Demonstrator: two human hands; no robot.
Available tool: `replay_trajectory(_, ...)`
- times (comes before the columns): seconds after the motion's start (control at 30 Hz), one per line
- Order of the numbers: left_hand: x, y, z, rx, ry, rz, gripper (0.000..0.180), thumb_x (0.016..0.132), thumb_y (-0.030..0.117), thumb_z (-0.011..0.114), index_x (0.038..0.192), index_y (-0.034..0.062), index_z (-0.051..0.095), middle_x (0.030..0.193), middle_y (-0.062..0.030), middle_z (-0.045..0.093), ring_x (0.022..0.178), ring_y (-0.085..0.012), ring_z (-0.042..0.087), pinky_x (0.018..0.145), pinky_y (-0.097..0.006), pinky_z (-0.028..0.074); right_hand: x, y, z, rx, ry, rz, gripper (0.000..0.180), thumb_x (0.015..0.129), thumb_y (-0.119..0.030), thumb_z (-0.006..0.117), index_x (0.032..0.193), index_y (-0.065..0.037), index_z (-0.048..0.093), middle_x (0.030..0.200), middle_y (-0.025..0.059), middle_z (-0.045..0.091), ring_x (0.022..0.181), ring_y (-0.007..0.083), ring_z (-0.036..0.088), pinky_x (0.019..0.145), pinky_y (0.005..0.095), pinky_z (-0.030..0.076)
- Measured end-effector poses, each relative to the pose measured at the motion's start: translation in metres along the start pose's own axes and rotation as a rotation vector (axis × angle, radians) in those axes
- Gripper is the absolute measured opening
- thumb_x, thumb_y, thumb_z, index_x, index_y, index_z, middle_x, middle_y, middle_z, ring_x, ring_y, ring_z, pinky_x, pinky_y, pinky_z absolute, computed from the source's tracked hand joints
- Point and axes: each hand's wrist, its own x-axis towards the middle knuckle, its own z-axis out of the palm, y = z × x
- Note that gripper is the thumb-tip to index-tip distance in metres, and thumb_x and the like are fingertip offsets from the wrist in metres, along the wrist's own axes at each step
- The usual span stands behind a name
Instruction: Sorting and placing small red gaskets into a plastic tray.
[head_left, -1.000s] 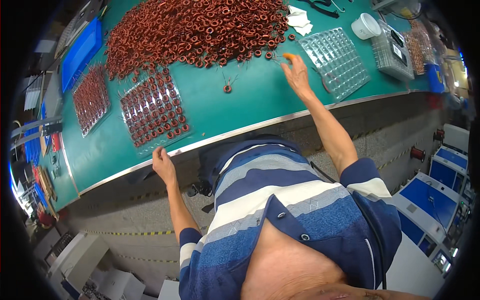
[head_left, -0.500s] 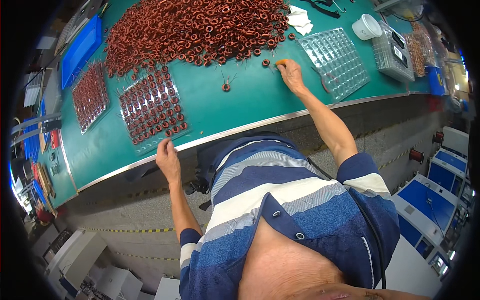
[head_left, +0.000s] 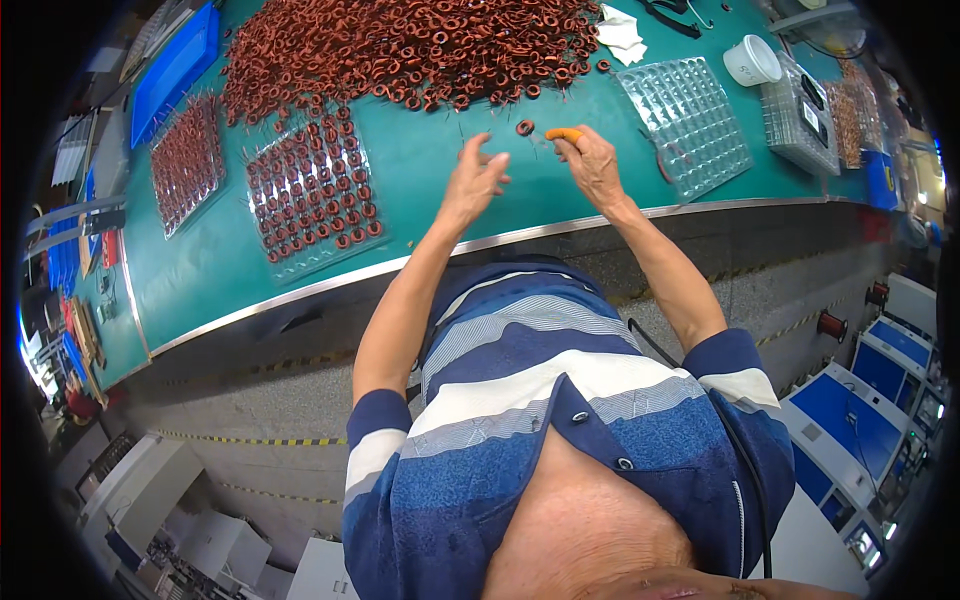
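Far to the left of both hands we see a blue tray (head_left: 178, 68) at the back of the green counter (head_left: 195, 290). Nearer the left grip, though well apart from it, stands a packed ring tray (head_left: 172, 228). Between that and the left grip lies a second ring tray (head_left: 322, 262), its rings in rows with their wires upward; we judge the pockets keep the thin wires from tangling. Beyond both grips spreads a heap (head_left: 410, 50) of red-brown wire rings, pushed back, it seems, to free the near edge.

The left grip (head_left: 486, 154) hangs over the counter with thumb and forefinger parted; we see nothing between them, though a thin wire shows just past the fingertips. Next, between the two grips, is a single ring (head_left: 525, 128), just left of the right grip (head_left: 566, 143). That grip is closed and seems to pinch the ring's wires, which would leave the round part unobstructed. An orange finger cover (head_left: 563, 134) shows there, perhaps for hold or protection.

Beyond the right grip lies a white cloth (head_left: 622, 38); right of it, a see-through tray (head_left: 690, 125), slanted within easy reach, then a white tub (head_left: 752, 62) and stacked clear trays (head_left: 800, 118).
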Motion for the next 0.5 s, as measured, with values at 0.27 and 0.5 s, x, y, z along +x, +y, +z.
replay_trajectory(0.27,-0.014,0.015,0.000,-0.263,-0.239,0.002,0.034,0.097,0.025,0.054,0.122,0.0043,0.045,0.083,-0.0072,0.058,0.067,-0.0127,0.056,0.060,-0.026,0.046,-0.014,-0.044,-0.002,0.155,-0.085,0.011,0.014,0.088,-0.005,0.060,0.099,-0.002,0.068,0.080,0.0096,0.062,0.063,0.0173,0.063,0.058,0.0279,0.051)
replay_trajectory(0.5,-0.025,0.029,-0.016,-0.309,-0.361,-0.003,0.030,0.095,0.021,0.058,0.119,0.0052,0.050,0.079,-0.0045,0.055,0.064,-0.0098,0.051,0.058,-0.025,0.043,-0.012,-0.062,-0.004,0.170,-0.117,0.041,0.016,0.089,-0.009,0.060,0.102,-0.003,0.067,0.080,0.0101,0.061,0.066,0.0179,0.062,0.058,0.0290,0.049)
